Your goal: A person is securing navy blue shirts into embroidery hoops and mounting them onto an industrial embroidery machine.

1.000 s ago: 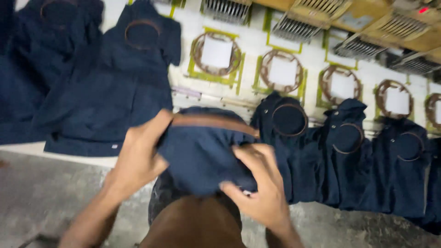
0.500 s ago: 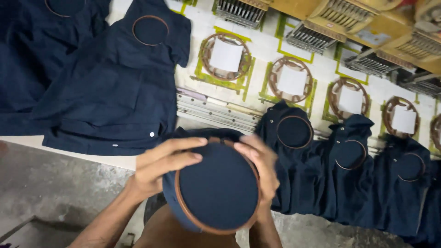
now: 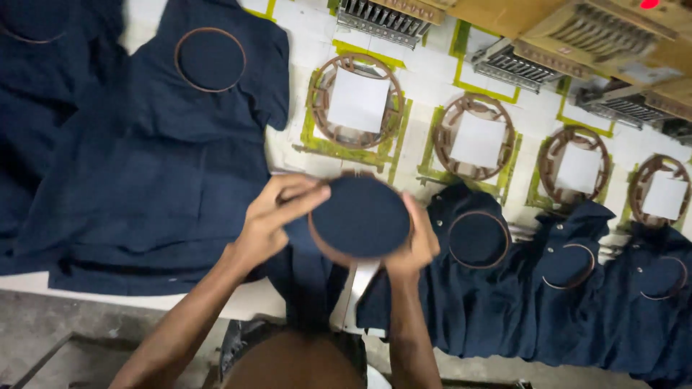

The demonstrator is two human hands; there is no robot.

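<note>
Hoop [image 3: 360,220] with dark navy cloth stretched flat across it sits between both hands, raised just above the near edge of the white worktop [image 3: 432,72]. Left hand [image 3: 270,220] curls around the hoop's left rim, fingers laid over the top edge and pressed together against the cloth. Right hand [image 3: 417,241] cups the right rim, thumb along the brown ring, fingers hidden behind it. Half a second ago the hoop was lower, nearer the camera and tilted, with both hands spread over its upper edge; now it is higher, farther out and lies flatter, and the hands have slid to its sides. The rest of the navy garment [image 3: 310,274] hangs down from the hoop toward the person's body. Beyond it on the worktop lie empty round frames with white squares [image 3: 357,101], and to the left a large hooped navy shirt [image 3: 166,144]. More hooped navy garments [image 3: 479,241] lie in a row to the right.
</note>
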